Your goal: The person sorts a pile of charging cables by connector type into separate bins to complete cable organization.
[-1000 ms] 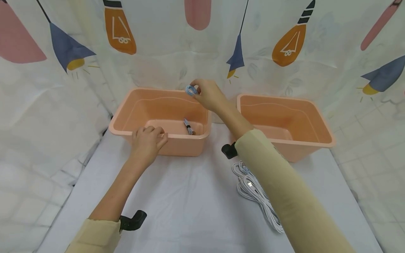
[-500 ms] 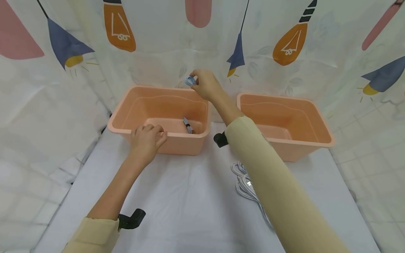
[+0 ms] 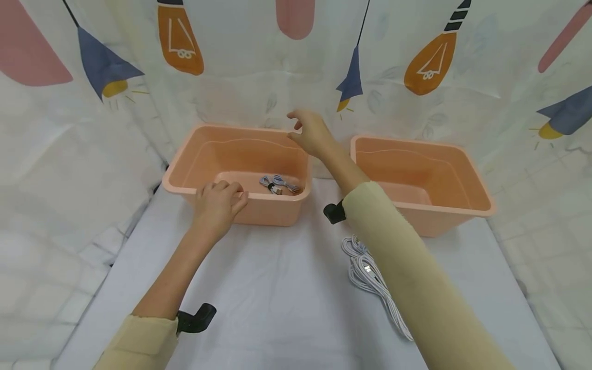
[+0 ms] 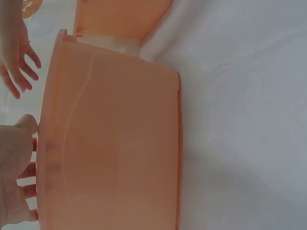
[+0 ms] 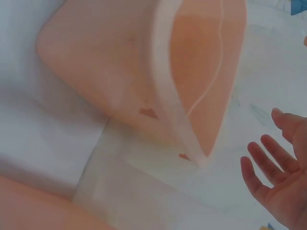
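Two small coiled cables lie at the bottom right of the left peach bin [image 3: 250, 210]: a pale cable with a black tie [image 3: 271, 187] and, beside it, a light blue-white cable [image 3: 288, 185]. Over that bin's back right corner my right hand [image 3: 310, 134] hovers, fingers spread and holding nothing; the right wrist view also shows this bare hand [image 5: 283, 177]. My left hand [image 3: 215, 205] rests on the bin's front rim. In the left wrist view, the fingers of the left hand [image 4: 14, 167] reach over the rim, their tips partly hidden behind it.
A second peach bin [image 3: 444, 216] stands on the right with a gap between the two. In front of it, long white cables [image 3: 370, 275] lie bundled on the white-covered table [image 3: 277, 298], partly under my right sleeve. A patterned curtain [image 3: 245, 77] hangs close behind the bins.
The light blue-white cable has left my right hand and dropped into the left bin beside the tied cable. The right hand's fingers have opened. My left hand stays on the rim.
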Demonstrator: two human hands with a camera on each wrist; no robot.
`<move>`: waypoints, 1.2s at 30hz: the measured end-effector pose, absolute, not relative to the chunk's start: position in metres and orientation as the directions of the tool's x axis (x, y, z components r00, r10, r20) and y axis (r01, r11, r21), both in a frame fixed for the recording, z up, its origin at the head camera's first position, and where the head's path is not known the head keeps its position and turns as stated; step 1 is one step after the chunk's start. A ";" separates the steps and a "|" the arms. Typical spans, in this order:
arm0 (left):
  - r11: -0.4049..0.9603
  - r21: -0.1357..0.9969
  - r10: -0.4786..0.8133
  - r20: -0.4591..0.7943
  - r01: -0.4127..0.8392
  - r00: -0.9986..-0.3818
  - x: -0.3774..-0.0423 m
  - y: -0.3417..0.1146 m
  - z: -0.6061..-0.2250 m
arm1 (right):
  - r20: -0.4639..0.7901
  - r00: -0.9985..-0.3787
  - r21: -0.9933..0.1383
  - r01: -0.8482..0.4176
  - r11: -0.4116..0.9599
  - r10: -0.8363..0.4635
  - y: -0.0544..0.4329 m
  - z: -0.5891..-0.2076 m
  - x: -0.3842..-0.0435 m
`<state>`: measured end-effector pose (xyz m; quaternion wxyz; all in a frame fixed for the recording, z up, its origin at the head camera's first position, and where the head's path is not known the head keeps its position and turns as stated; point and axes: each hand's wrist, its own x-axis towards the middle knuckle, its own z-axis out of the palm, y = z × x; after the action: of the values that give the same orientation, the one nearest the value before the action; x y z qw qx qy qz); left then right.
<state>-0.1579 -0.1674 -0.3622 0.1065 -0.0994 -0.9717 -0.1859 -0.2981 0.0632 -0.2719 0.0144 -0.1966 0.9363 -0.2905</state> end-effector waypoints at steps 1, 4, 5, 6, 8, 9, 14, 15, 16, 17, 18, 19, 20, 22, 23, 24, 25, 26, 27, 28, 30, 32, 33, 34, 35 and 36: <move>0.911 0.342 0.153 0.243 0.232 -0.958 -0.158 -0.167 -0.362 | 0.090 -0.922 -0.560 -0.360 0.746 -0.376 0.065 -0.274 -0.295; 0.909 0.348 0.148 0.245 0.229 -0.958 -0.157 -0.166 -0.361 | 0.097 -0.922 -0.591 -0.356 0.724 -0.374 0.071 -0.280 -0.287; 0.910 0.347 0.146 0.247 0.228 -0.958 -0.157 -0.166 -0.361 | 0.101 -0.922 -0.598 -0.357 0.718 -0.374 0.073 -0.282 -0.284; 0.910 0.348 0.145 0.246 0.227 -0.958 -0.157 -0.166 -0.362 | 0.106 -0.921 -0.603 -0.358 0.713 -0.374 0.075 -0.284 -0.281; 0.911 0.344 0.147 0.243 0.227 -0.959 -0.157 -0.166 -0.361 | 0.116 -0.921 -0.613 -0.361 0.703 -0.372 0.079 -0.287 -0.276; 0.912 0.343 0.148 0.239 0.226 -0.960 -0.157 -0.166 -0.361 | 0.120 -0.920 -0.616 -0.363 0.699 -0.373 0.080 -0.288 -0.273; 0.913 0.339 0.151 0.234 0.226 -0.960 -0.157 -0.166 -0.361 | 0.154 -0.919 -0.602 -0.379 0.703 -0.364 0.087 -0.293 -0.264; 0.912 0.341 0.151 0.236 0.228 -0.960 -0.157 -0.166 -0.361 | 0.159 -0.919 -0.595 -0.380 0.708 -0.360 0.088 -0.294 -0.262; 0.911 0.341 0.152 0.241 0.230 -0.959 -0.157 -0.166 -0.361 | 0.165 -0.920 -0.588 -0.381 0.713 -0.355 0.089 -0.295 -0.260; 0.910 0.343 0.151 0.245 0.231 -0.958 -0.157 -0.166 -0.361 | 0.172 -0.920 -0.583 -0.382 0.717 -0.351 0.090 -0.296 -0.259; 0.909 0.345 0.151 0.246 0.232 -0.957 -0.157 -0.166 -0.361 | 0.176 -0.921 -0.579 -0.382 0.721 -0.347 0.091 -0.297 -0.256; 0.909 0.344 0.151 0.250 0.234 -0.956 -0.156 -0.166 -0.361 | 0.179 -0.922 -0.577 -0.380 0.723 -0.343 0.092 -0.298 -0.254; 0.909 0.344 0.150 0.253 0.234 -0.956 -0.156 -0.165 -0.361 | 0.179 -0.924 -0.577 -0.378 0.724 -0.339 0.093 -0.298 -0.251; 0.909 0.346 0.149 0.254 0.233 -0.956 -0.155 -0.165 -0.360 | 0.188 -0.924 -0.573 -0.379 0.727 -0.334 0.095 -0.300 -0.247; 0.909 0.347 0.147 0.254 0.232 -0.956 -0.155 -0.165 -0.360 | 0.192 -0.923 -0.575 -0.380 0.725 -0.332 0.096 -0.301 -0.245; 0.909 0.348 0.146 0.252 0.230 -0.957 -0.155 -0.165 -0.360 | 0.197 -0.923 -0.578 -0.381 0.721 -0.330 0.097 -0.302 -0.243; 0.909 0.349 0.144 0.251 0.229 -0.957 -0.154 -0.165 -0.360 | 0.200 -0.923 -0.583 -0.382 0.717 -0.329 0.098 -0.303 -0.241; 0.909 0.349 0.143 0.250 0.227 -0.958 -0.154 -0.165 -0.359 | 0.205 -0.921 -0.588 -0.386 0.710 -0.330 0.099 -0.304 -0.239; 0.910 0.349 0.143 0.249 0.226 -0.958 -0.154 -0.165 -0.360 | 0.211 -0.920 -0.595 -0.389 0.703 -0.330 0.100 -0.305 -0.237; 0.910 0.348 0.142 0.249 0.226 -0.958 -0.154 -0.165 -0.360 | 0.215 -0.919 -0.603 -0.391 0.696 -0.330 0.102 -0.306 -0.235; 0.910 0.347 0.141 0.249 0.225 -0.958 -0.155 -0.165 -0.360 | 0.224 -0.917 -0.612 -0.396 0.685 -0.330 0.105 -0.308 -0.231; 0.911 0.347 0.140 0.252 0.224 -0.958 -0.155 -0.165 -0.361 | 0.230 -0.917 -0.619 -0.397 0.678 -0.327 0.108 -0.309 -0.228; 0.910 0.348 0.139 0.253 0.224 -0.958 -0.155 -0.165 -0.361 | 0.231 -0.917 -0.622 -0.395 0.676 -0.324 0.110 -0.309 -0.226; 0.910 0.349 0.137 0.255 0.223 -0.957 -0.155 -0.165 -0.361 | 0.234 -0.917 -0.622 -0.396 0.675 -0.323 0.112 -0.310 -0.224; 0.910 0.349 0.136 0.257 0.223 -0.957 -0.155 -0.165 -0.362 | 0.236 -0.917 -0.621 -0.396 0.676 -0.321 0.113 -0.311 -0.222; 0.910 0.349 0.135 0.260 0.223 -0.956 -0.155 -0.165 -0.362 | 0.239 -0.918 -0.621 -0.396 0.676 -0.318 0.115 -0.312 -0.220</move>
<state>-0.1551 -0.1652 -0.3617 0.1156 -0.0924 -0.9704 -0.1909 -0.2199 0.1149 -0.3118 -0.0554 -0.1952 0.9138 -0.3518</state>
